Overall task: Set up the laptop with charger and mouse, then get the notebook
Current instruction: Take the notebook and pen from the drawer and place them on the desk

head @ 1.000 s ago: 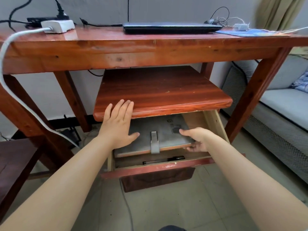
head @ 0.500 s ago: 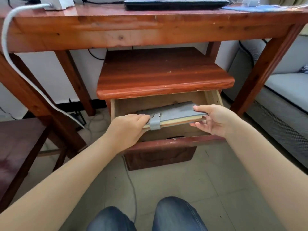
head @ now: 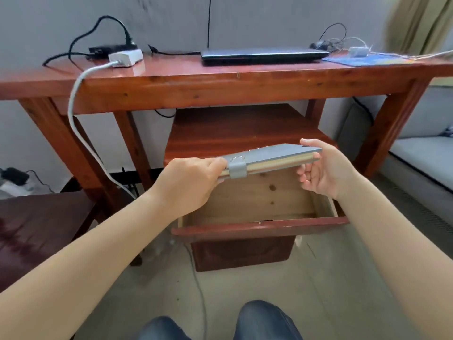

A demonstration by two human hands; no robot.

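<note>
Above the drawer point(head: 257, 224): notebook point(head: 269, 158) held level, clear of it.
Left hand point(head: 191, 182): fingers pinch the clasp end.
Right hand point(head: 326, 173): fingers loosely cup the far end, steadying.
Counter point(head: 220, 79): laptop point(head: 264, 56) closed, waiting.

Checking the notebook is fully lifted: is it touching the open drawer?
Apart. The head view shows the notebook held by both hands above the drawer, bare wood visible beneath.

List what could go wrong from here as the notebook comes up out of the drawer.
The notebook could knock the desk edge overhead. The right hand grips only its end with fingertips, so it may slip. The drawer stays open by the knees, easy to bump.
</note>
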